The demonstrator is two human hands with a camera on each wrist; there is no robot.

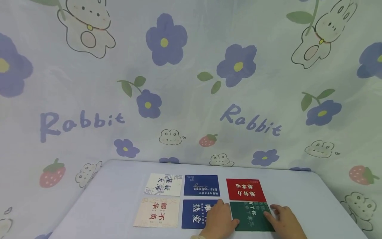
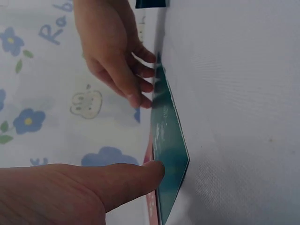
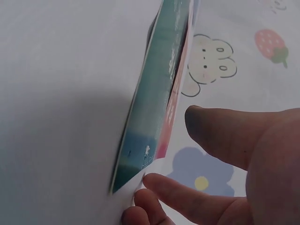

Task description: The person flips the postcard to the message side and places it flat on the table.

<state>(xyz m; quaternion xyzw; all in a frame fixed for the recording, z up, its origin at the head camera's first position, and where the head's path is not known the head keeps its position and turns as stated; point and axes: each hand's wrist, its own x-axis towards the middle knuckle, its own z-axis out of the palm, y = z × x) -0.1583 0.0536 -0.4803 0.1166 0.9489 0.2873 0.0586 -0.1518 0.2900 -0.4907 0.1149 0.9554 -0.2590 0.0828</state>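
A green card (image 1: pixel 250 220) with white writing lies at the front right of the white table, its back edge against a red card (image 1: pixel 246 190). My left hand (image 1: pixel 219 219) lies over the right part of a blue card (image 1: pixel 189 222), hiding some of its writing. In the head view the left thumb reaches the green card's left edge; in the left wrist view its tip overlaps the card (image 2: pixel 171 136). At the green card's right edge is my right hand (image 1: pixel 285 220), fingers loosely bent. In the right wrist view its thumb stands apart from the card (image 3: pixel 154 93).
Behind the front blue card lies another blue card (image 1: pixel 201 186). To the left are a white card (image 1: pixel 164 184) and a beige card (image 1: pixel 156 212). A curtain (image 1: pixel 185 79) printed with rabbits and flowers hangs behind the white table (image 1: pixel 98 205).
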